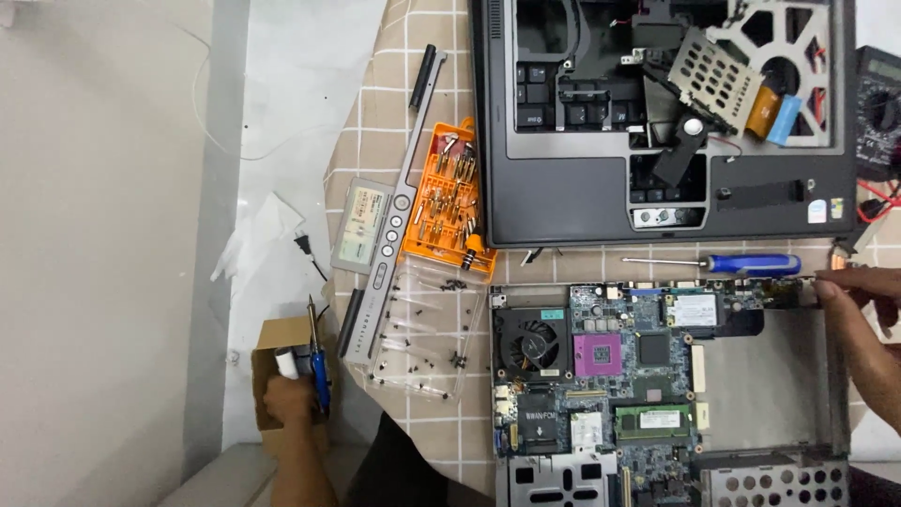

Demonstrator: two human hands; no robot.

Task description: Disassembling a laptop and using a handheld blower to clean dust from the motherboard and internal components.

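My left hand [289, 399] reaches off the table's left edge into a small cardboard box [272, 338]. It is closed around a blue-handled tool [320, 368] that points upward, next to a white cylinder [285, 362]. My right hand [849, 282] comes in from the right, its fingertips touching the upper right corner of an opened laptop base [770, 385]. The base holds a green motherboard [610, 366] with a black fan [533, 343]. A blue-handled screwdriver [741, 264] lies just above that base.
A dismantled laptop top case [563, 202] lies at the back. An orange bit case [449, 202], a clear tray of small screws [422, 329] and a grey trim strip [394, 216] sit to the left. A black multimeter [878, 103] is at the far right.
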